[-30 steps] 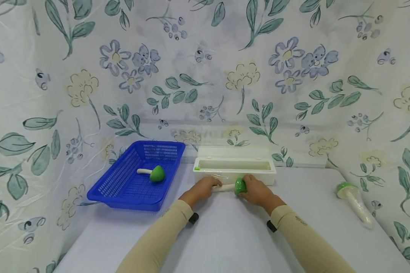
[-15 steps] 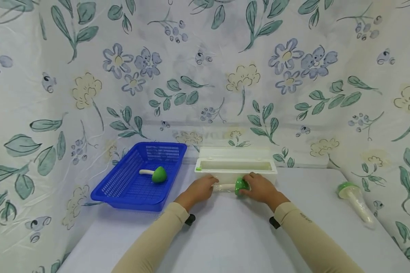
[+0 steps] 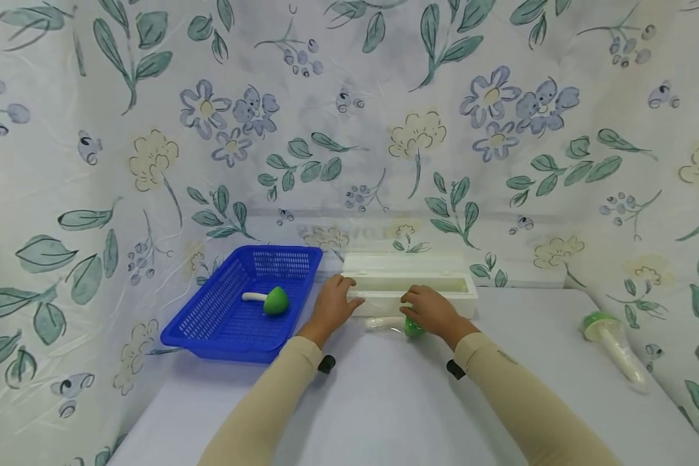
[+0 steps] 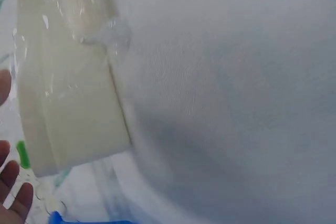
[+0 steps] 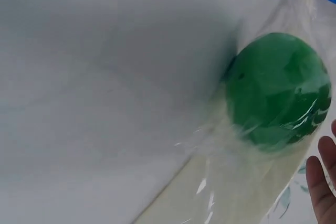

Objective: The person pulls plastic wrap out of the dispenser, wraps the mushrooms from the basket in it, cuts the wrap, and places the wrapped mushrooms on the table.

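A toy mushroom (image 3: 412,329) with a green cap and pale stem lies in clear film, in front of a long white cling film dispenser (image 3: 378,305) whose lid stands raised. My left hand (image 3: 329,307) is at the dispenser's left end, fingers spread and holding nothing. Over the mushroom's cap hovers my right hand (image 3: 435,314), its fingers loosely bent and partly hiding the cap. In the right wrist view, fingertips show apart from the film-covered green cap (image 5: 278,90). Glossy film also drapes along the dispenser's front (image 4: 73,108) in the left wrist view.
At the left stands a blue perforated basket (image 3: 221,346) with an unwrapped green-capped toy mushroom (image 3: 276,301) inside. Another toy mushroom (image 3: 614,346), wrapped in film, lies near the table's right edge. A floral curtain (image 3: 349,162) hangs behind the white table (image 3: 384,408).
Both hands have let go of the mushroom. The left hand has risen to the dispenser's left end; the right has lifted slightly above the cap. The mushroom stays in front of the dispenser.
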{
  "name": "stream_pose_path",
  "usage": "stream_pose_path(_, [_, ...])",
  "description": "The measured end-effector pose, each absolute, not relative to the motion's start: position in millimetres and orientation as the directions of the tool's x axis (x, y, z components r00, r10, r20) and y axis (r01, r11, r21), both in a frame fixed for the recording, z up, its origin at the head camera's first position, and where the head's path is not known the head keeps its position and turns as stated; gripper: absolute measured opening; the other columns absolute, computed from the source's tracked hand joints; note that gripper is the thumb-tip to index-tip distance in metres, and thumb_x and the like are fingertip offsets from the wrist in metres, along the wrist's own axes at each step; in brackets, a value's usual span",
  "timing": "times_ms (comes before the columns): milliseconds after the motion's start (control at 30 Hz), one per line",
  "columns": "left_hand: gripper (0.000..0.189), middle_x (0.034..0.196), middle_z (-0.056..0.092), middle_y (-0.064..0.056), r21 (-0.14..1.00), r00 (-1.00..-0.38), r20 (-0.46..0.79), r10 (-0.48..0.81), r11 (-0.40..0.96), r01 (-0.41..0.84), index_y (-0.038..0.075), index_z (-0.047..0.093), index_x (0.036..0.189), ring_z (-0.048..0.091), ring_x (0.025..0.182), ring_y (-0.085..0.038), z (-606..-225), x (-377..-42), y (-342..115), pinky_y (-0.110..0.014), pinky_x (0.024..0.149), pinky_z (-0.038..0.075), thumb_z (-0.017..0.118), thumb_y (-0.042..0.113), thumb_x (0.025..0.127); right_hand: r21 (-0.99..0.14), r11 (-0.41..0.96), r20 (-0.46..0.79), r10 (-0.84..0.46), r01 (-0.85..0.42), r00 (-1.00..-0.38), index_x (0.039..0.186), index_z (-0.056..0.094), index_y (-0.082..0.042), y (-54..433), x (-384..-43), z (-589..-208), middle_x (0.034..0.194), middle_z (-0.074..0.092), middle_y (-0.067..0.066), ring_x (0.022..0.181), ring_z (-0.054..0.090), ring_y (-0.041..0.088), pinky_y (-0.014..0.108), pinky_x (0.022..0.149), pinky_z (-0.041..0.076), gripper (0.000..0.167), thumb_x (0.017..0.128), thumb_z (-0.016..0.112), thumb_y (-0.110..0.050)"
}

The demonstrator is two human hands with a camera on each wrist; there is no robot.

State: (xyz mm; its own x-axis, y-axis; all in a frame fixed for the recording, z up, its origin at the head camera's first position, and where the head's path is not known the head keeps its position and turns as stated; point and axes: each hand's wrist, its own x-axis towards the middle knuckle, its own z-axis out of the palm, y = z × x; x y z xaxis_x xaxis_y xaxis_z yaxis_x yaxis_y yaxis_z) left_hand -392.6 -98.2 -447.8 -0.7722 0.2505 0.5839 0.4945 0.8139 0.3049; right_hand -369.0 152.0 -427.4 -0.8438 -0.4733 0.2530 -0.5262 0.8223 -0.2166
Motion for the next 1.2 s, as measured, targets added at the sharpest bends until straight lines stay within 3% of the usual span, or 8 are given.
stream_pose_path(133, [0.055, 0.123, 0.05, -0.016, 0.509, -0.888, 0.432, 0.158, 0.77, 0.385, 0.003, 0.06, 0.121, 0.045, 0.117, -0.035, -452.9, -401.9, -102.9, -0.048, 0.098, 0.039, 0.078, 0.038, 0.082, -0.195, 0.797, 0.259, -0.52, -0.572, -0.814, 0.11, 0.071, -0.009, 134.7, -378.6, -425.1, 0.105, 0.063, 0.001, 0.102, 0.06, 0.021, 0.035, 0.092, 0.047, 0.021, 0.093, 0.067, -0.02])
stream_pose_path(233, [0.057, 0.129, 0.044, -0.017, 0.587, -0.917, 0.37, 0.148, 0.728, 0.354, 0.004, 0.058, 0.122, 0.039, 0.124, -0.036, -458.2, -410.5, -107.1, -0.049, 0.102, 0.036, 0.078, 0.039, 0.082, -0.172, 0.788, 0.263, -0.541, -0.591, -0.799, 0.11, 0.071, -0.01, 122.2, -386.2, -424.3, 0.104, 0.063, 0.0, 0.099, 0.061, 0.019, 0.034, 0.089, 0.048, 0.019, 0.094, 0.066, -0.02])
stream_pose_path(633, [0.044, 0.147, 0.03, -0.021, 0.706, -0.927, 0.335, 0.168, 0.607, 0.365, 0.005, 0.058, 0.106, 0.029, 0.136, -0.038, -470.2, -425.4, -120.1, -0.054, 0.104, 0.032, 0.075, 0.04, 0.085, -0.225, 0.787, 0.301, -0.505, -0.575, -0.809, 0.106, 0.071, -0.011, 82.0, -404.8, -422.1, 0.097, 0.063, 0.0, 0.09, 0.063, 0.017, 0.032, 0.082, 0.05, 0.016, 0.095, 0.064, -0.021])
stream_pose_path(900, [0.033, 0.146, 0.031, -0.024, 0.734, -0.922, 0.348, 0.172, 0.561, 0.382, 0.005, 0.059, 0.097, 0.031, 0.135, -0.041, -472.9, -428.6, -121.9, -0.056, 0.104, 0.032, 0.079, 0.027, 0.083, -0.291, 0.758, 0.366, -0.475, -0.583, -0.8, 0.1, 0.073, -0.01, 54.8, -408.3, -416.9, 0.09, 0.062, 0.001, 0.08, 0.06, 0.016, 0.033, 0.075, 0.05, 0.014, 0.096, 0.063, -0.019])
stream_pose_path(1200, [0.023, 0.138, 0.037, -0.028, 0.709, -0.883, 0.427, 0.197, 0.533, 0.462, 0.003, 0.063, 0.092, 0.036, 0.131, -0.042, -478.7, -433.5, -123.6, -0.055, 0.101, 0.035, 0.08, 0.008, 0.078, -0.329, 0.848, 0.326, -0.31, -0.415, -0.893, 0.088, 0.074, -0.011, 21.5, -412.9, -424.1, 0.083, 0.064, 0.002, 0.079, 0.062, 0.019, 0.035, 0.071, 0.051, 0.023, 0.093, 0.066, -0.032])
